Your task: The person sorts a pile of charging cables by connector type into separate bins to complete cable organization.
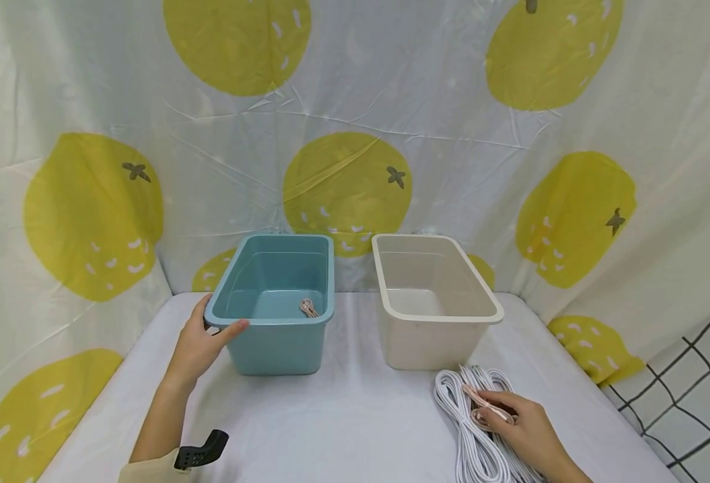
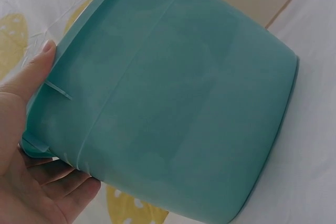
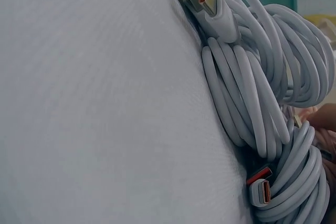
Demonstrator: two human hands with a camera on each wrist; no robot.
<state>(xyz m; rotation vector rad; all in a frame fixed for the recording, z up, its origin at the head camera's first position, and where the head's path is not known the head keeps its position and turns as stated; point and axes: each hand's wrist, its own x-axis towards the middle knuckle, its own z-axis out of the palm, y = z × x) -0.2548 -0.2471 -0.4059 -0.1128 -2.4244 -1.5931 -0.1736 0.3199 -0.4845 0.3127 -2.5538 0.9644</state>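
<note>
My left hand (image 1: 196, 345) grips the near left corner of a blue-green plastic bin (image 1: 279, 349), thumb over the rim and fingers under it. In the left wrist view the bin's outer wall (image 2: 178, 98) fills most of the picture. A small pinkish cable bundle (image 1: 308, 307) lies inside the bin. Over at the right, my right hand (image 1: 526, 426) pinches another pinkish coiled cable (image 1: 478, 397) above a pile of white coiled cables (image 1: 475, 446). The right wrist view shows white coils (image 3: 252, 77) with orange-tipped USB plugs; only a bit of that hand appears at its edge.
A cream plastic bin (image 1: 430, 342) stands right of the blue-green one, behind the white cables. Both bins are on a white-covered table (image 1: 355, 429). A lemon-print curtain (image 1: 234, 161) hangs behind and at the sides. A black wire grid (image 1: 686, 396) stands at the far right.
</note>
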